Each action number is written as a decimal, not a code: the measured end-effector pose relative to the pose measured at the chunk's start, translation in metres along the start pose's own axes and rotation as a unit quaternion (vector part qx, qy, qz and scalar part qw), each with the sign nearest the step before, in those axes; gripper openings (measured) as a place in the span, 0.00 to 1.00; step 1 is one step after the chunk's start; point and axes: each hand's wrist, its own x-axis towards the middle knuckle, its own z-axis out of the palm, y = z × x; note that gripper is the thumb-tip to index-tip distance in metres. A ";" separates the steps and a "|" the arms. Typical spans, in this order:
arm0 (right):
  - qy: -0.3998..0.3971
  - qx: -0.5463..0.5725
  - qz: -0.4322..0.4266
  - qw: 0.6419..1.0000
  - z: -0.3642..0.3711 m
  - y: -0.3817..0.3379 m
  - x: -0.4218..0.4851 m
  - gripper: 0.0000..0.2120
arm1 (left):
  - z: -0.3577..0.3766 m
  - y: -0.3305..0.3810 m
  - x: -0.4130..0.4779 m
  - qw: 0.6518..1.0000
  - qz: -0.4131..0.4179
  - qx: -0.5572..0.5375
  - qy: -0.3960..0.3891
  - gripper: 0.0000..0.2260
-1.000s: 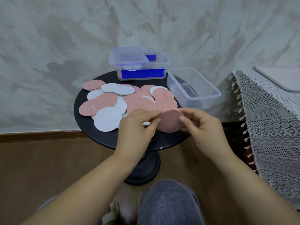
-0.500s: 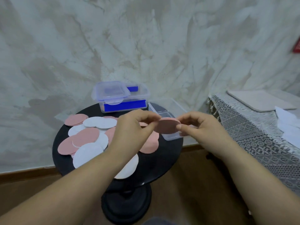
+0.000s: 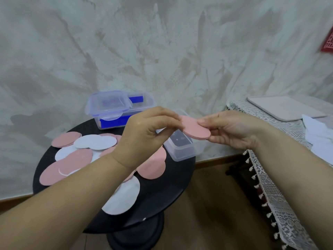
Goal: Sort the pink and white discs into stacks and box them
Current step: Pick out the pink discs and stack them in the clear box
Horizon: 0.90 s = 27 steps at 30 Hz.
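Observation:
Both hands hold a small stack of pink discs (image 3: 195, 129) in the air above an open clear box (image 3: 182, 152) at the right edge of the round black table (image 3: 162, 201). My left hand (image 3: 149, 134) pinches the stack's left edge; my right hand (image 3: 230, 130) pinches its right edge. Loose pink discs (image 3: 75, 161) and white discs (image 3: 95, 141) lie overlapped across the table's left and middle. One white disc (image 3: 124, 195) lies near the front, partly hidden by my left forearm.
A lidded clear box with blue contents (image 3: 117, 110) stands at the back of the table against the marbled wall. At right is a table with a lace cloth (image 3: 281, 204), carrying a flat grey board (image 3: 282, 107) and white sheets (image 3: 320, 138). Wooden floor lies below.
Both hands have lifted the pink stack off the table and carried it up and right, over the open clear box. The camera has tilted upward.

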 end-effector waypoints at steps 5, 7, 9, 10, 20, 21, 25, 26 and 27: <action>0.078 -0.048 -0.057 0.994 -0.016 -0.001 0.016 0.09 | 0.005 -0.015 -0.004 0.985 -0.157 0.059 -0.050 0.09; 0.107 -0.103 -0.089 0.985 -0.021 -0.005 0.026 0.11 | 0.004 -0.023 -0.008 0.977 -0.169 0.081 -0.106 0.08; 0.112 -0.150 -0.104 0.977 -0.023 -0.011 0.037 0.09 | 0.004 -0.028 -0.011 0.970 -0.143 0.083 -0.177 0.09; 0.105 -0.169 -0.105 0.974 -0.021 -0.013 0.042 0.09 | 0.004 -0.030 -0.012 0.966 -0.132 0.079 -0.209 0.10; -0.018 -0.388 -0.080 0.918 -0.007 -0.023 0.085 0.07 | 0.004 -0.050 -0.019 0.972 -0.051 0.018 -0.228 0.14; -0.041 -0.416 -0.072 0.906 -0.002 -0.024 0.087 0.07 | 0.003 -0.052 -0.020 0.973 -0.042 0.017 -0.226 0.14; -0.107 -0.476 -0.043 0.872 0.019 -0.026 0.099 0.07 | 0.002 -0.056 -0.023 0.977 -0.030 0.022 -0.210 0.14; -0.110 -0.486 -0.039 0.866 0.021 -0.024 0.101 0.08 | 0.003 -0.057 -0.024 0.978 -0.030 0.025 -0.204 0.14; -0.112 -0.497 -0.036 0.860 0.022 -0.023 0.103 0.08 | 0.004 -0.057 -0.025 0.979 -0.031 0.025 -0.198 0.14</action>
